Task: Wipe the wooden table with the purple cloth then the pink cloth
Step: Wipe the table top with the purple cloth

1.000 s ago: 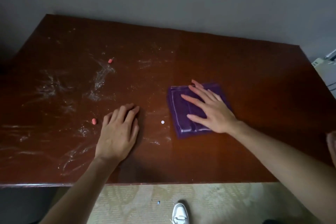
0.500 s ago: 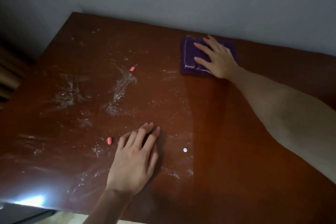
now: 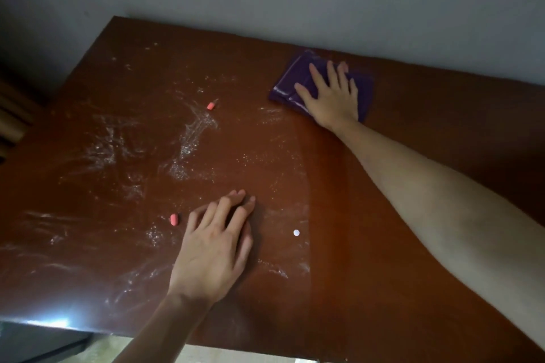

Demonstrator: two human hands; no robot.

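Two hands lie flat on the wooden counter (image 3: 398,259). Far out near the wall edge, the right hand (image 3: 331,97) presses palm-down with fingers spread on the folded purple cloth (image 3: 287,84), not clenched around it. Nearer the front, the left hand (image 3: 213,247) rests released, grasping nothing. White powdery smears (image 3: 191,138) cover the left half. Two small pink pieces (image 3: 174,219) (image 3: 210,105) and a white dot (image 3: 296,233) sit among them.
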